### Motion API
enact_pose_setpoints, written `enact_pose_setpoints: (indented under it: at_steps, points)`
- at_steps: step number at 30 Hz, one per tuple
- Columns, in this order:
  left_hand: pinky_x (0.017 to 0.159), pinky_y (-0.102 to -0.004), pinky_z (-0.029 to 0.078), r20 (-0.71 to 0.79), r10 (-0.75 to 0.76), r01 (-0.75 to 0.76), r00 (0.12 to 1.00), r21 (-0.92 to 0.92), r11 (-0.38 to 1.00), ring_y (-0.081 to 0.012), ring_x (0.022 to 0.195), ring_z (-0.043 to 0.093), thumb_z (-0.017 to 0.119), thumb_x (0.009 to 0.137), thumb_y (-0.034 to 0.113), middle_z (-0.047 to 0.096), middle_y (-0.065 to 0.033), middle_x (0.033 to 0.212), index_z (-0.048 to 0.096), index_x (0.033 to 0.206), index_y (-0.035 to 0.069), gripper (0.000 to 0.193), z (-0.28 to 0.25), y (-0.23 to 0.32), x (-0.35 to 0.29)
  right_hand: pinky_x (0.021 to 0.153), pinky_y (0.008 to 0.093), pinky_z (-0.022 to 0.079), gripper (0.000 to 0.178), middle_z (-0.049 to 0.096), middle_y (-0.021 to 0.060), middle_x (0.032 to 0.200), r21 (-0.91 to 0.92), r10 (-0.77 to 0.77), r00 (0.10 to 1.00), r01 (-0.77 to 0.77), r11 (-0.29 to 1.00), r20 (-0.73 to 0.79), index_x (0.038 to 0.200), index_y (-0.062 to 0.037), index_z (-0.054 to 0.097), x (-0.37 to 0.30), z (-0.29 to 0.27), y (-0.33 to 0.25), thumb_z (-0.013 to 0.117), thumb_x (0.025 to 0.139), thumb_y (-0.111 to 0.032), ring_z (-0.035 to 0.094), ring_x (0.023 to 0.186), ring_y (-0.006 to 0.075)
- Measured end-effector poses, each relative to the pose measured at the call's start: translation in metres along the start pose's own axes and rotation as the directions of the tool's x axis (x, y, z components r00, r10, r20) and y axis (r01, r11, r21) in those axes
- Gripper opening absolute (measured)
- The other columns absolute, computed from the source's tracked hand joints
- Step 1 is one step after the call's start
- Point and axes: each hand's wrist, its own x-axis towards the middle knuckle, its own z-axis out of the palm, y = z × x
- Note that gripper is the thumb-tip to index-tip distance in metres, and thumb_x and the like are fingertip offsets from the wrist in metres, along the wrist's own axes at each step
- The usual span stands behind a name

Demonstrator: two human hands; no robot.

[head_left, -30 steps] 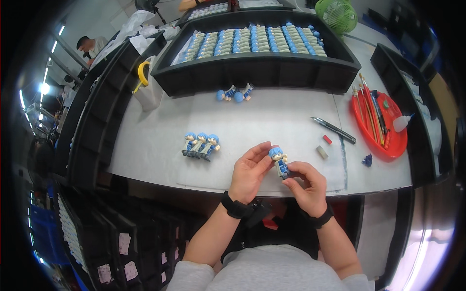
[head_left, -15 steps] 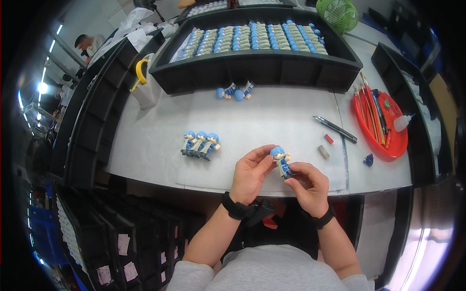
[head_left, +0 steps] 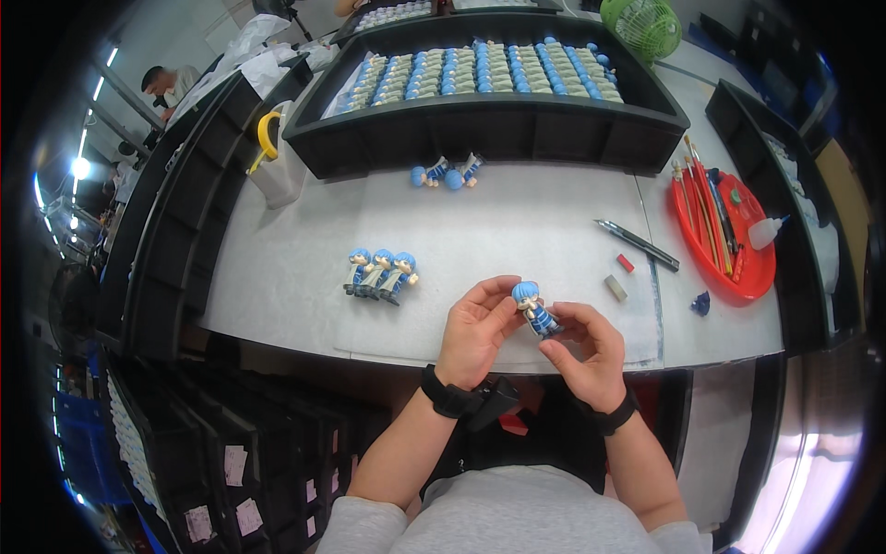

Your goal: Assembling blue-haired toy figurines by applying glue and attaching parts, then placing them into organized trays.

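A small blue-haired figurine (head_left: 538,317) with blue and white clothes is held upright, slightly tilted, near the table's front edge. My left hand (head_left: 474,331) is closed on its head side with thumb and fingers. From the other side, my right hand (head_left: 591,355) pinches its lower part. Left of my hands, three similar figurines (head_left: 379,275) with pale capes stand side by side, touching. Two more figurines (head_left: 445,174) lie on their sides by the big black crate.
A black crate (head_left: 480,137) filled with rows of figurines stands at the back. At right are a red tray (head_left: 749,290) of brushes, a dark pen-like tool (head_left: 637,246), a red block (head_left: 625,264) and a grey block (head_left: 616,289). A white holder (head_left: 277,180) with yellow-handled scissors stands at left.
The figurine has been turned about its upright axis between my fingers, showing more of its blue-and-white side. Both hands have stayed nearly in place.
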Motion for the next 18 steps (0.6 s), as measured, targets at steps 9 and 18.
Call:
enact_pose_setpoints:
  at_steps: [9,18]
  points:
    - [0.088,-0.0322,0.046,0.032,-0.046,0.045,0.998,0.020,0.999,-0.0224,0.100,0.056,0.043,0.090,0.005,0.053,-0.0177,0.114,0.046,0.114,-0.002,0.025,0.001,0.001,0.001,0.071,0.0233,0.047,0.038,0.059,0.0098,0.097,0.055,0.023,0.999,-0.020,0.998,-0.049,0.104,0.0033,0.054,-0.003,0.000,0.005,0.070,0.070,-0.001,0.057,0.078,0.0122]
    - [0.085,-0.0336,0.046,-0.020,-0.048,0.050,0.999,0.103,0.993,-0.0227,0.102,0.055,0.047,0.089,0.006,0.056,-0.0136,0.108,0.047,0.115,-0.002,0.027,0.008,0.004,0.000,0.069,0.0237,0.046,0.040,0.058,0.0093,0.095,-0.026,-0.052,0.996,0.051,0.998,-0.065,0.103,0.0002,0.055,-0.003,-0.001,0.008,0.067,0.065,0.008,0.056,0.078,0.0139]
